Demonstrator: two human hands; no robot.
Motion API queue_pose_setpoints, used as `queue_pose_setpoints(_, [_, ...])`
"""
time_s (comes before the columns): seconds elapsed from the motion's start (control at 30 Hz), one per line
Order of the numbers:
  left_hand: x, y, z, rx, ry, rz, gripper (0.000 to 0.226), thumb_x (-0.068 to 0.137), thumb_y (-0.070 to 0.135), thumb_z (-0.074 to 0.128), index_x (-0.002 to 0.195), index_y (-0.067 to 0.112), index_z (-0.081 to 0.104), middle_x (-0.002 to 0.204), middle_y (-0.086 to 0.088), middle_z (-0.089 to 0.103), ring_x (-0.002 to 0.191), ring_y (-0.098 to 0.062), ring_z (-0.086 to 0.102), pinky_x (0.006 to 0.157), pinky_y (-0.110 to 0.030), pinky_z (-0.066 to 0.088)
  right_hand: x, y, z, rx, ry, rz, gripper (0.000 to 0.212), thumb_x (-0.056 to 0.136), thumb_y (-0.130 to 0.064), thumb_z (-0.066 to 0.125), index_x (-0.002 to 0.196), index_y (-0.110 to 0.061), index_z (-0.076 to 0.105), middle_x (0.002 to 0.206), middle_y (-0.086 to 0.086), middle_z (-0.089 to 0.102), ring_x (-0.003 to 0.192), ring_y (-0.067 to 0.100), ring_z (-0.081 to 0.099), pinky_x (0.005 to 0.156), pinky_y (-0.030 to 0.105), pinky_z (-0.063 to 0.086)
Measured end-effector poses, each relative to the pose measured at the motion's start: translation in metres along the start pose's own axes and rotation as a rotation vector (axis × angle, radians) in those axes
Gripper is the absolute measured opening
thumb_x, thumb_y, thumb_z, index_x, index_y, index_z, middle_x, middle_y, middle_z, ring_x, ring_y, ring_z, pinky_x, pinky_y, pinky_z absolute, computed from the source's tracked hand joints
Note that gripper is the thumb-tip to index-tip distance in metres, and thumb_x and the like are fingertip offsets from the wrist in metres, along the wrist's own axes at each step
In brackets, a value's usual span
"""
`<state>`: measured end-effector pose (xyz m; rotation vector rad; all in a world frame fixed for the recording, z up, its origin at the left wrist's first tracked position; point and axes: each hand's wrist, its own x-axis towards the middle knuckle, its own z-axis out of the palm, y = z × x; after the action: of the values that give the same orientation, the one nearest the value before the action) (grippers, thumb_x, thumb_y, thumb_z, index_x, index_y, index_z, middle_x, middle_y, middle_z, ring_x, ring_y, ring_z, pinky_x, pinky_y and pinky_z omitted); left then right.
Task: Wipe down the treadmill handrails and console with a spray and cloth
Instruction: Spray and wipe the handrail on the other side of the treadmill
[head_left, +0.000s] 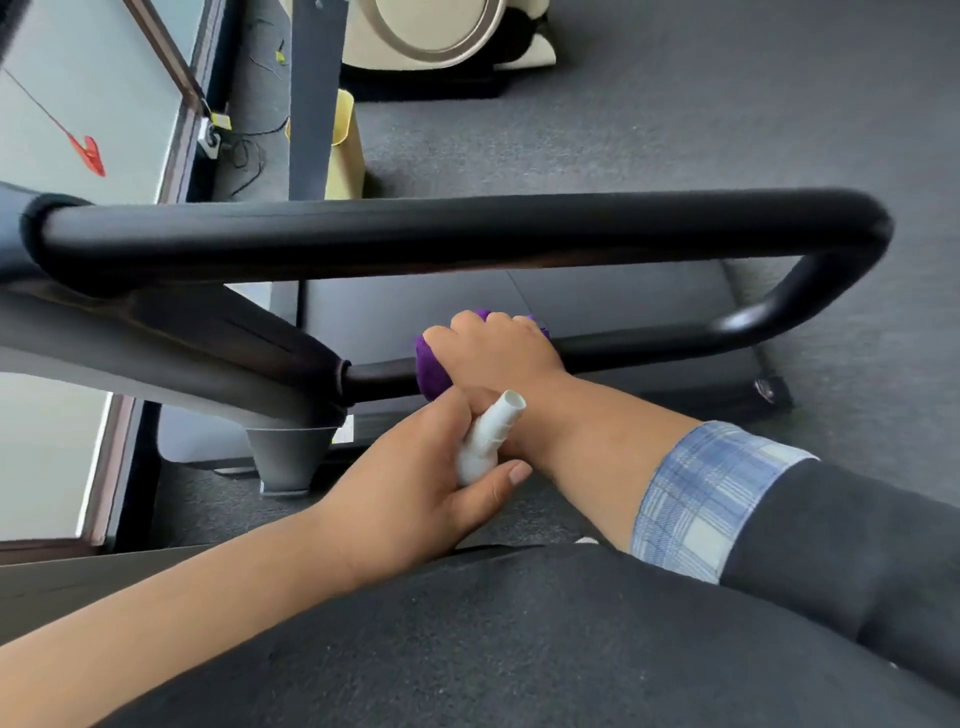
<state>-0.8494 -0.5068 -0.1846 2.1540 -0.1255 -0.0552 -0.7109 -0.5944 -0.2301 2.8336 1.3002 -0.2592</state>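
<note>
From the head camera I see my right hand (491, 353) wrapped over a purple cloth (434, 371), its fingers (467, 325) curled down and pressing the cloth against the lower bar (639, 353) of the treadmill's black handrail, near where that bar meets the grey upright (218, 358). The cloth bulges out on the left of the hand and a sliver shows past the knuckles. My left hand (415, 488) sits just below and nearer to me, fingers and thumb (501, 480) closed round a white spray bottle (488, 441); only its ribbed neck and open-ended nozzle stick out, the nozzle touching or nearly touching my right wrist, and I cannot tell how much bottle lies hidden in the palm. The upper bar (441, 228) of the handrail runs across the view above both hands, untouched, and bends round at the right end to join the lower bar. A plaid cuff (696, 499) is turned back over a dark sleeve (852, 551) on my right arm. Beyond the rail lies grey carpet floor (675, 130), with a cream-coloured machine (441, 31) at the far edge, a pale yellow paper bag (345, 150) beside a dark post (311, 98), and a window (78, 104) along the left with a red clip (88, 153) hanging by it.
</note>
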Motion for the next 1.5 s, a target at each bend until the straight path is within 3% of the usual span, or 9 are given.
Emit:
queue_pose_setpoints(0.13, [0.022,0.019,0.019,-0.019,-0.020,0.013,0.028,0.084,0.058,0.056,0.107,0.050,0.041,0.111,0.034,0.054,0.095,0.008,0.056,0.074,-0.005,0.040,-0.026,0.041,-0.004,-0.032,0.052,0.049,0.033,0.083,-0.035,0.065,0.110,-0.024,0.051,0.095,0.001,0.050,0.091,0.031,0.058,0.071,0.039,0.032])
queue_pose_setpoints(0.37, [0.052,0.050,0.059,-0.036,-0.032,0.069,0.034,0.084,0.058,0.057,0.111,0.064,0.036,0.105,0.025,0.062,0.095,-0.003,0.061,0.075,-0.013,0.045,-0.085,0.124,-0.025,-0.182,0.026,0.127,0.056,0.079,-0.027,0.077,0.125,-0.024,0.047,0.108,0.003,0.055,0.096,0.028,0.059,0.073,0.038,0.037])
queue_pose_setpoints(0.5, [0.064,0.064,0.080,-0.057,-0.044,0.064,0.033,0.085,0.058,0.056,0.113,0.057,0.039,0.103,0.024,0.062,0.094,-0.005,0.062,0.075,-0.017,0.047,-0.104,0.154,-0.035,-0.302,-0.013,0.134,0.068,0.076,-0.023,0.079,0.133,-0.022,0.042,0.111,0.004,0.054,0.099,0.029,0.059,0.072,0.038,0.033])
queue_pose_setpoints(0.63, [0.067,0.074,0.096,-0.042,-0.029,0.023,0.029,0.086,0.058,0.056,0.109,0.054,0.039,0.102,0.023,0.062,0.094,-0.006,0.062,0.074,-0.022,0.048,-0.105,0.156,-0.034,-0.299,-0.026,0.121,0.062,0.070,-0.012,0.075,0.122,-0.020,0.043,0.104,0.005,0.053,0.092,0.031,0.059,0.069,0.039,0.034])
queue_pose_setpoints(0.8, [0.052,0.078,0.098,-0.039,0.062,-0.073,0.026,0.084,0.058,0.055,0.104,0.056,0.037,0.097,0.023,0.062,0.092,-0.004,0.061,0.077,-0.029,0.050,-0.108,0.160,-0.021,-0.268,0.084,0.080,0.068,0.080,-0.039,0.077,0.134,-0.020,0.042,0.116,0.005,0.059,0.097,0.030,0.060,0.082,0.040,0.047])
queue_pose_setpoints(0.87, [0.040,0.075,0.095,-0.045,0.114,-0.124,0.027,0.084,0.058,0.055,0.105,0.052,0.040,0.095,0.022,0.063,0.091,-0.003,0.061,0.078,-0.030,0.050,-0.102,0.154,-0.020,-0.237,0.118,0.057,0.074,0.079,-0.048,0.078,0.137,-0.020,0.042,0.120,0.005,0.060,0.099,0.030,0.060,0.084,0.041,0.048])
queue_pose_setpoints(1.1, [-0.009,0.064,0.076,-0.019,0.225,-0.272,0.029,0.082,0.055,0.057,0.106,0.046,0.043,0.094,0.020,0.064,0.089,-0.003,0.062,0.077,-0.029,0.051,-0.053,0.070,-0.005,-0.156,0.131,-0.103,0.076,0.083,-0.048,0.073,0.144,-0.021,0.036,0.125,0.004,0.059,0.104,0.030,0.061,0.088,0.041,0.048])
queue_pose_setpoints(1.3, [-0.060,0.037,0.043,0.058,0.257,-0.366,0.029,0.081,0.060,0.053,0.104,0.064,0.035,0.104,0.028,0.059,0.090,0.001,0.061,0.075,-0.023,0.049,-0.009,-0.004,0.010,-0.146,0.142,-0.164,0.077,0.084,-0.048,0.072,0.145,-0.021,0.035,0.123,0.003,0.058,0.104,0.030,0.061,0.087,0.040,0.047])
queue_pose_setpoints(1.5, [-0.085,0.011,0.011,0.067,0.233,-0.361,0.031,0.083,0.061,0.053,0.107,0.067,0.033,0.103,0.027,0.060,0.093,0.001,0.060,0.078,-0.026,0.051,0.019,-0.058,0.020,-0.162,0.175,-0.132,0.068,0.090,-0.046,0.064,0.147,-0.021,0.036,0.121,0.003,0.060,0.098,0.030,0.062,0.083,0.041,0.048])
